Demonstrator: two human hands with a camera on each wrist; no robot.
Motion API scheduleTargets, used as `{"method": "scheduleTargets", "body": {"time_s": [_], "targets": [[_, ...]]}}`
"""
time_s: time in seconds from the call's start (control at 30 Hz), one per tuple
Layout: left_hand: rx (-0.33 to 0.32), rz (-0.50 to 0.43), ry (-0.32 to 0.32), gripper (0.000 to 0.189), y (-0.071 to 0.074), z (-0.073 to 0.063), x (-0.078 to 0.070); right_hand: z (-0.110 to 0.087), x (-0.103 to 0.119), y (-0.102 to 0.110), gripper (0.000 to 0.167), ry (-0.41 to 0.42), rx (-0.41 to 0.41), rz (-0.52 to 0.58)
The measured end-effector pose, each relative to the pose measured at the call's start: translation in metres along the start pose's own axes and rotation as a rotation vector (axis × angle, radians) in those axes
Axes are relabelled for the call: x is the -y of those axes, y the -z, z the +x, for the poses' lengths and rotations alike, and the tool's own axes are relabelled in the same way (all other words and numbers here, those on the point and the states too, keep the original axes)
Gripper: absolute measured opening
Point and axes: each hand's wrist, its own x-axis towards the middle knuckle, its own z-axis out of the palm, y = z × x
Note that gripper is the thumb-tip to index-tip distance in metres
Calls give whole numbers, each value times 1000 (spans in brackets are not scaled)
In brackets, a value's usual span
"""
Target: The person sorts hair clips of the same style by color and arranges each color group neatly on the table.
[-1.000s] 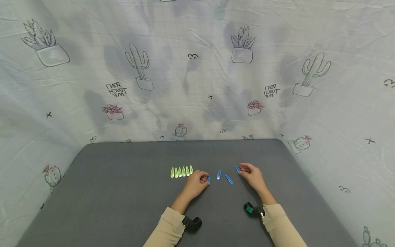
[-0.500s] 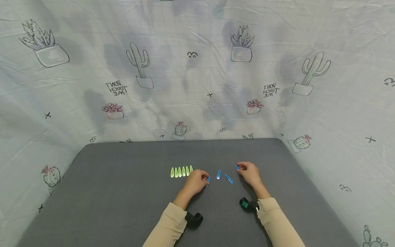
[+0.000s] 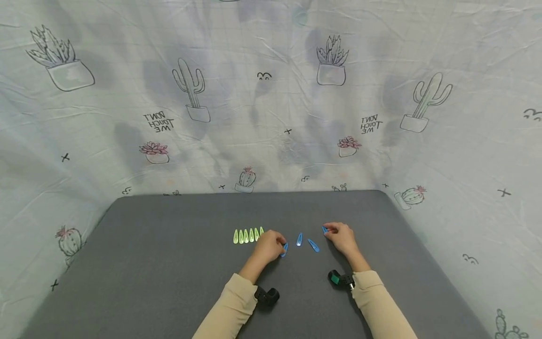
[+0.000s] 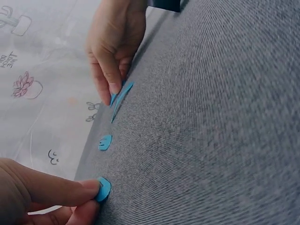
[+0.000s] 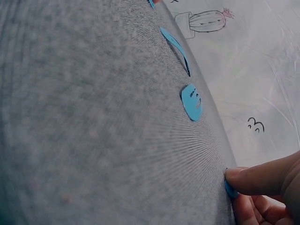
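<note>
My left hand (image 3: 267,247) pinches a blue snap hair clip (image 3: 285,249) between thumb and fingers at the tabletop; its rounded end (image 4: 104,189) pokes out past the thumb in the left wrist view. Farther right, my right hand (image 3: 342,237) pinches another blue hair clip (image 3: 324,230), of which only a small part (image 5: 230,189) shows by the thumb in the right wrist view. Between the hands lie two more blue clips: one nearly upright in view (image 3: 299,239), the other slanted (image 3: 313,245).
Just left of my left hand, several yellow-green hair clips (image 3: 246,236) lie side by side in a row. The grey table (image 3: 169,278) meets a patterned cloth (image 3: 271,103) at its back and sides. Each wrist wears a black device (image 3: 267,296).
My right hand has shifted slightly left and away from me with its clip. My left hand has moved slightly, and more of its clip shows beyond the fingers.
</note>
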Motion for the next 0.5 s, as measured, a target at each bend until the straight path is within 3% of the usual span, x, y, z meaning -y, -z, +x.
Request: {"method": "scheduleTargets", "body": {"time_s": [0.13,0.5], "targets": [[11,-66,39,14,-1,-1,4,1,-2,-1,28,7,0,24],[34,-362,74,26,3,-10,23,4,-7,-3,28,23,-25,49]]}}
